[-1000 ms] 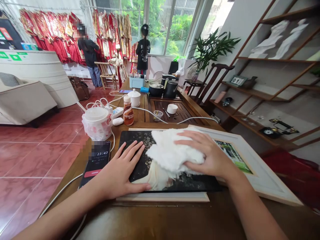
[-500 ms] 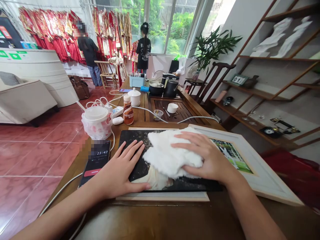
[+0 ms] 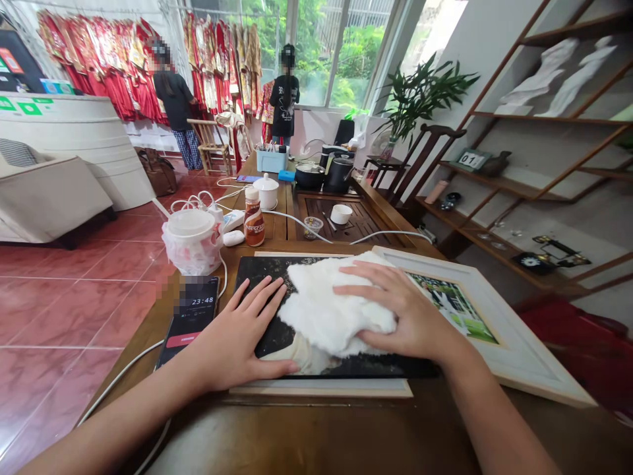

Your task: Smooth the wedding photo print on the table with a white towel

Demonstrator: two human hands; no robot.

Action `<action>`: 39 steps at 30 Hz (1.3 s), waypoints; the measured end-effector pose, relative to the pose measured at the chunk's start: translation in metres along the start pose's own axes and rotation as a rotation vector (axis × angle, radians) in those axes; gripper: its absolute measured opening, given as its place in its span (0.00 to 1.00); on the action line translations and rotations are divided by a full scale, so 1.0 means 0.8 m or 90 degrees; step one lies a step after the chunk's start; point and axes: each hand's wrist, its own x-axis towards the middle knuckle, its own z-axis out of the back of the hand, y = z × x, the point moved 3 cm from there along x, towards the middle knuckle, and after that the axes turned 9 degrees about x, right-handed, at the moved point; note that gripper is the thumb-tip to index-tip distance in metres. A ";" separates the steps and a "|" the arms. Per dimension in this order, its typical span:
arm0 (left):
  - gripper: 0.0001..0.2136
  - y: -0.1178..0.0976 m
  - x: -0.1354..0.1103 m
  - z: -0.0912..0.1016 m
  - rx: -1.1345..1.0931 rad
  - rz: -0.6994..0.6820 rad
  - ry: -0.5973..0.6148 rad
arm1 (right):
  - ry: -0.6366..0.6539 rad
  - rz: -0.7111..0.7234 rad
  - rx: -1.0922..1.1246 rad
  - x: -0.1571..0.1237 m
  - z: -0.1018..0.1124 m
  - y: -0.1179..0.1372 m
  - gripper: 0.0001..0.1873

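A dark printed picture panel (image 3: 270,269) lies on the wooden table, over a pale wooden frame (image 3: 321,390) whose edges show at front and back. My left hand (image 3: 247,330) rests flat on the panel's left side with fingers spread. In my right hand (image 3: 400,310) is a fluffy white cloth (image 3: 326,300), pressed onto the panel under bent fingers. The cloth hides much of the printed picture; a cream-coloured part of the print shows below it. Beyond my right hand lies a white-matted framed photo (image 3: 455,307), partly hidden by that hand.
A phone (image 3: 190,320) with a cable lies left of my left arm. Behind the panel stand a bagged tub (image 3: 192,241), a coffee bottle (image 3: 254,221), a lidded white cup (image 3: 268,192) and a small white bowl (image 3: 341,214). Two people stand by the hanging garments (image 3: 109,72).
My right hand and the white cloth have shifted slightly left across the panel. My left hand stays in place. The phone's timer went from 23:47 to 23:48.
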 end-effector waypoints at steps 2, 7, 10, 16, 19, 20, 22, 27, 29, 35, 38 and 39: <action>0.47 0.000 -0.001 0.001 -0.001 0.002 0.005 | -0.035 -0.043 -0.024 -0.005 0.003 -0.017 0.28; 0.47 0.000 -0.002 0.002 -0.001 0.004 0.008 | -0.066 -0.022 -0.037 -0.004 0.003 -0.006 0.27; 0.47 0.000 -0.002 0.002 -0.001 0.000 0.010 | -0.020 0.032 -0.008 0.002 -0.002 0.019 0.30; 0.47 0.000 -0.001 0.001 -0.005 0.005 0.005 | -0.032 -0.001 -0.018 0.000 -0.001 0.004 0.27; 0.47 0.000 -0.001 0.001 -0.003 0.002 0.010 | -0.078 -0.035 -0.046 -0.003 0.001 -0.007 0.25; 0.47 0.001 -0.001 0.001 -0.001 0.002 0.011 | -0.081 -0.033 -0.048 -0.003 0.000 -0.005 0.25; 0.47 0.001 -0.001 0.001 0.003 0.003 0.013 | -0.063 -0.008 -0.035 -0.001 -0.002 0.006 0.26; 0.46 0.000 0.000 0.001 0.007 -0.003 0.014 | 0.001 0.055 0.024 0.004 -0.004 0.028 0.30; 0.46 0.000 0.000 0.001 0.005 -0.003 0.011 | -0.010 0.035 0.014 0.002 -0.002 0.018 0.27; 0.46 0.001 -0.002 0.003 -0.004 -0.004 -0.006 | -0.094 -0.064 -0.043 -0.007 0.004 -0.013 0.21; 0.46 0.001 -0.003 0.002 -0.007 -0.006 -0.013 | -0.083 -0.026 -0.025 -0.003 -0.001 0.004 0.22; 0.46 0.001 -0.003 0.001 -0.008 -0.008 -0.017 | -0.072 -0.008 -0.012 -0.001 -0.002 0.012 0.23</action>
